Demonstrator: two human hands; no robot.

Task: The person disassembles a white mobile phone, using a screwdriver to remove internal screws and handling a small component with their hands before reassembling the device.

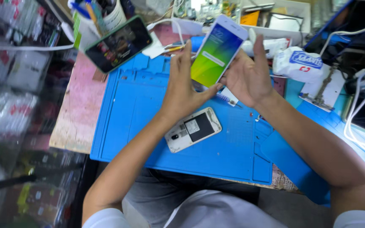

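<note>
A white smartphone [217, 50] with a lit green and blue screen stands tilted above the blue work mat [136, 122]. My left hand [183, 90] supports its lower edge with the thumb, fingers raised along its left side. My right hand [246, 76] cups it from the right and behind. Below my left wrist, a second white phone [193, 129] lies on the mat with its back cover off and its dark inside showing.
A green-cased phone [118, 43] with a lit screen leans at the back left beside a cup of pens [100, 14]. At the back sits a white tray of parts [275, 17]. A white packet [297, 62], a metal clamp [322, 90] and white cables [355, 122] occupy the right.
</note>
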